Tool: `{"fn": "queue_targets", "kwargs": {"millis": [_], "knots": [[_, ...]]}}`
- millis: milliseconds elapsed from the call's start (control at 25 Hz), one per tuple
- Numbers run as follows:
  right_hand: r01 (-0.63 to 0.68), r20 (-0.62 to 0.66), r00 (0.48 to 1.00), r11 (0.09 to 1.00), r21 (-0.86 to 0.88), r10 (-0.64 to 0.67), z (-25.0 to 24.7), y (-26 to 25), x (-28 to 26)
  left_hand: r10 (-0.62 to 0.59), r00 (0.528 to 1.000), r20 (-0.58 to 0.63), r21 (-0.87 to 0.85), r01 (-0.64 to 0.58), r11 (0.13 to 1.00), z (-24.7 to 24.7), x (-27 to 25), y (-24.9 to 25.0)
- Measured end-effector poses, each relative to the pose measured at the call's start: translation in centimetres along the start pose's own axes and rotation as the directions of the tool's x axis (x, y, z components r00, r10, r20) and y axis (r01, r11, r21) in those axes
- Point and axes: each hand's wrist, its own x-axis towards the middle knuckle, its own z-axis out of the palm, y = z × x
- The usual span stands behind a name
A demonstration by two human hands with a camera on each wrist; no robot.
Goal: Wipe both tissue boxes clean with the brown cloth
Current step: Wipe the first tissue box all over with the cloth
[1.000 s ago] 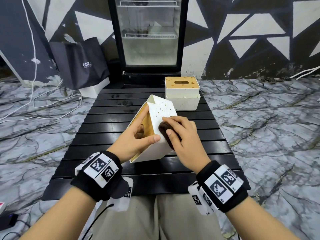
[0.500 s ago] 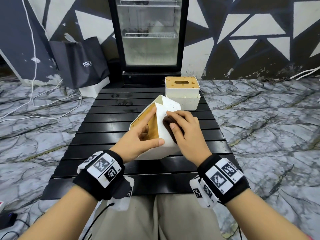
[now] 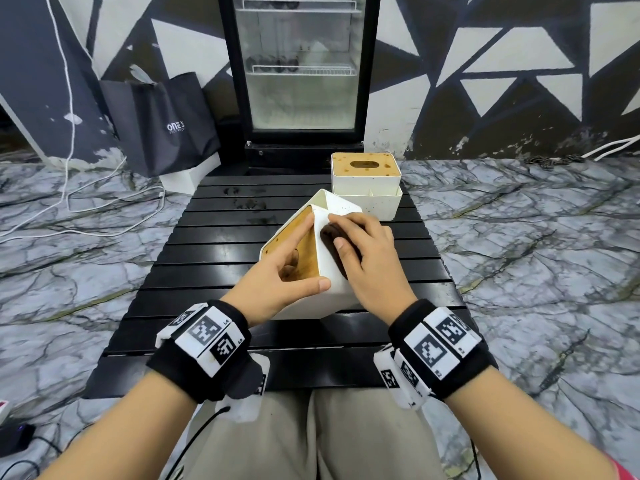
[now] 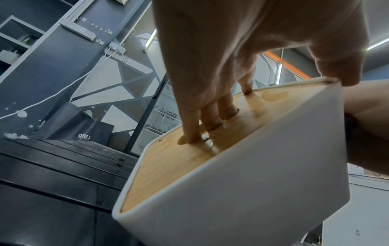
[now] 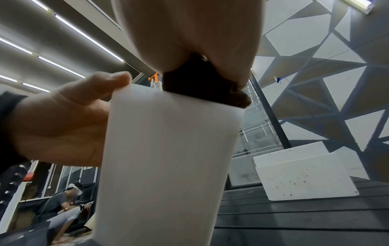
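Observation:
A white tissue box (image 3: 337, 296) with a wooden lid stands tilted on one edge on the black slatted table (image 3: 214, 258). My left hand (image 3: 277, 278) grips it, with fingers (image 4: 191, 126) in the lid's slot and the thumb on the white side. My right hand (image 3: 370, 261) holds the wadded brown cloth (image 3: 329, 235) against the upper part of that white side (image 5: 168, 149). The cloth (image 5: 200, 83) shows under my palm in the right wrist view. A second tissue box (image 3: 367, 192), speckled with brown spots (image 5: 305, 179), stands upright behind at the table's far right.
A glass-door fridge (image 3: 299, 71) stands behind the table, with a black shopping bag (image 3: 162, 126) to its left. White cables (image 3: 104, 202) lie on the marble floor. Dark smudges (image 3: 247, 202) mark the far slats. Another person (image 5: 63, 203) sits far off.
My right hand has slid the cloth up the white side toward the box's far top corner. The box has shifted a little farther away, still held tilted by my left hand.

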Motion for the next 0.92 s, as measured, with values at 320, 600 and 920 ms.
{"fn": "queue_targets", "kwargs": {"millis": [320, 600, 920], "knots": [[-0.046, -0.019, 0.999, 0.999, -0.016, 0.046, 0.5, -0.5, 1.9, 0.030, 1.000, 0.007, 0.002, -0.030, 1.000, 0.2, 0.1, -0.2], [-0.047, 0.020, 0.999, 0.999, -0.016, 0.047, 0.3, -0.6, 2.5, 0.026, 1.000, 0.000, 0.004, -0.026, 1.000, 0.3, 0.2, 0.1], [-0.052, 0.006, 0.999, 0.998, 0.032, 0.052, 0.8, -1.0, 1.1, 0.024, 0.999, -0.026, -0.006, -0.024, 1.000, 0.0, 0.2, -0.3]]}}
